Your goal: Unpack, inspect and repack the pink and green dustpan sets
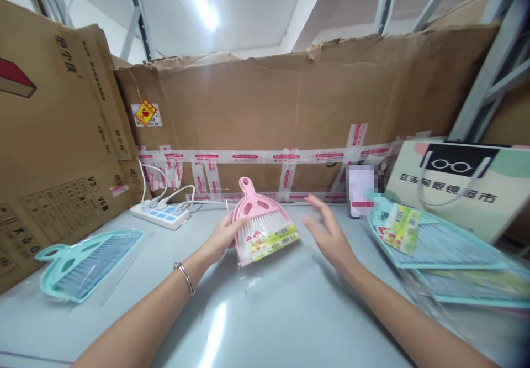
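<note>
My left hand (pixel 222 239) grips the left edge of a pink dustpan-and-brush set (pixel 262 222) and holds it tilted up above the grey table (pixel 265 313). The set has a green and yellow label over its white bristles and its handle points away from me. My right hand (pixel 327 230) hovers just right of the set with fingers spread apart, touching nothing. A metal bracelet sits on my left wrist.
A teal dustpan set in clear wrap (pixel 85 264) lies at the left. Several teal sets in wrap (pixel 430 238) are stacked at the right, beside a paper bag with a glasses logo (pixel 459 188). A white power strip (pixel 161 213) sits at the back. Cardboard walls (pixel 290 103) surround the table.
</note>
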### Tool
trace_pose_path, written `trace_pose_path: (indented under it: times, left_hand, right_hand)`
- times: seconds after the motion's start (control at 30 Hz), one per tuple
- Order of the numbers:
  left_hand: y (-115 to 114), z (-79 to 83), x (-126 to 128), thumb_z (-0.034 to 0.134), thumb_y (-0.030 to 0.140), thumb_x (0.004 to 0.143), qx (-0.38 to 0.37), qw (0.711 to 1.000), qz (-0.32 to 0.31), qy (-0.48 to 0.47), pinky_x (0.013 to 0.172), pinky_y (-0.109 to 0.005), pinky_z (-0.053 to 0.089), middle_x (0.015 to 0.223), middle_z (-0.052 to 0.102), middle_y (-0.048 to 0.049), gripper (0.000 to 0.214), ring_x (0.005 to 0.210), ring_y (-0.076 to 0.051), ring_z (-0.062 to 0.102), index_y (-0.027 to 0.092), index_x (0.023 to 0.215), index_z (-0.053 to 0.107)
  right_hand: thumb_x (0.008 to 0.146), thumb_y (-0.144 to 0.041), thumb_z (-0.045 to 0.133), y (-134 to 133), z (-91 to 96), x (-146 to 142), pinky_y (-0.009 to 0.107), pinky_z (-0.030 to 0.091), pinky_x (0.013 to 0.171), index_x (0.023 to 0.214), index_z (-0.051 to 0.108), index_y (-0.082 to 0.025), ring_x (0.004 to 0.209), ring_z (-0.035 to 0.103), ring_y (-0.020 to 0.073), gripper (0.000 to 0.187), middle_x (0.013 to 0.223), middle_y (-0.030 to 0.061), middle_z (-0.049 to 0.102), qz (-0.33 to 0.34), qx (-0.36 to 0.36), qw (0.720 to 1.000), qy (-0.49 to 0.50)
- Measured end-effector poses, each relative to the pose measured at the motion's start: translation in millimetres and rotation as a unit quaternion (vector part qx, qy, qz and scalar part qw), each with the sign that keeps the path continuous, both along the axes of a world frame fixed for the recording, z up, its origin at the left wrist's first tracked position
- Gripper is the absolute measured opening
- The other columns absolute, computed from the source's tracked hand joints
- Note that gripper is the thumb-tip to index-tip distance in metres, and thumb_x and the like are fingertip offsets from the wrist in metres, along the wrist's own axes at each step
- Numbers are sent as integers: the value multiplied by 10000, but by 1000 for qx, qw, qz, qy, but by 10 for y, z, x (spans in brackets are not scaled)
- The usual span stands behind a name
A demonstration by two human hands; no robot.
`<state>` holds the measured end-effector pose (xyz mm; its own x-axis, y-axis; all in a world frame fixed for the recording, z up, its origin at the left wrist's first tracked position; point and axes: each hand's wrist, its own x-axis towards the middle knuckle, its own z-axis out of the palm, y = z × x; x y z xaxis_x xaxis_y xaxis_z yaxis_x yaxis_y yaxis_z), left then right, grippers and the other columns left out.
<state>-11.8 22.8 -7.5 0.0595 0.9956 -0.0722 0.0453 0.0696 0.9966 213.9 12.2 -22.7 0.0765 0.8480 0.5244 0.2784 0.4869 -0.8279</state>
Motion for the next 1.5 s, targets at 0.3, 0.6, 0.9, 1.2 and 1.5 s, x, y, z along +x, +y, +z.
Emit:
trace_pose_path:
  times: [0.3, 0.6, 0.9, 1.2, 1.5]
  left_hand:
    - [-56, 26, 107, 626, 438, 692, 100, 989, 70, -78, 360, -150, 218, 539, 430, 86, 477, 394, -40, 352, 201, 1074, 465]
    - [-141, -59, 277, 427, 688, 710, 63, 996, -9, -58, 300, -179, 194, 396, 391, 87, 521, 283, -63, 315, 183, 822, 491]
    - [271, 304, -748, 342, 375, 816, 187, 930, 310, 57, 385, -219, 272, 660, 616, -36, 375, 348, -64, 347, 113, 937, 582]
    - [21, 522, -1033, 565, 409, 756, 271, 899, 278, 204, 948, -467, 340, 1361, 343, -143, 564, 1271, -335, 290, 176, 1235, 380]
    - [-14, 118, -91, 670, 370, 705, 65, 973, -184, -123, 698, -294, 518, 1142, 580, -88, 555, 884, -189, 601, 263, 1210, 467]
  right_hand:
    - [827, -443, 468, -2, -1, -49, 346, 409, 745, 691, 591, -188, 735, 568, 191, 314, 723, 35, 641, 55, -19, 988, -146]
    - [612, -246, 736, 6, -143, -271, 254, 502, 641, 887, 565, -204, 672, 638, 142, 327, 781, 20, 687, 168, -298, 869, 358]
    - [707, -117, 618, 26, -97, -87, 312, 552, 632, 832, 573, -189, 643, 663, 181, 151, 722, 33, 699, 82, -312, 873, 365]
    - [712, -132, 608, 139, -213, -9, 301, 556, 657, 801, 608, -186, 697, 667, 190, 105, 798, 61, 704, 109, -291, 883, 351]
    - [642, -156, 626, 135, -157, -16, 335, 530, 686, 835, 576, -168, 733, 648, 214, 199, 787, 89, 669, 124, -318, 902, 266]
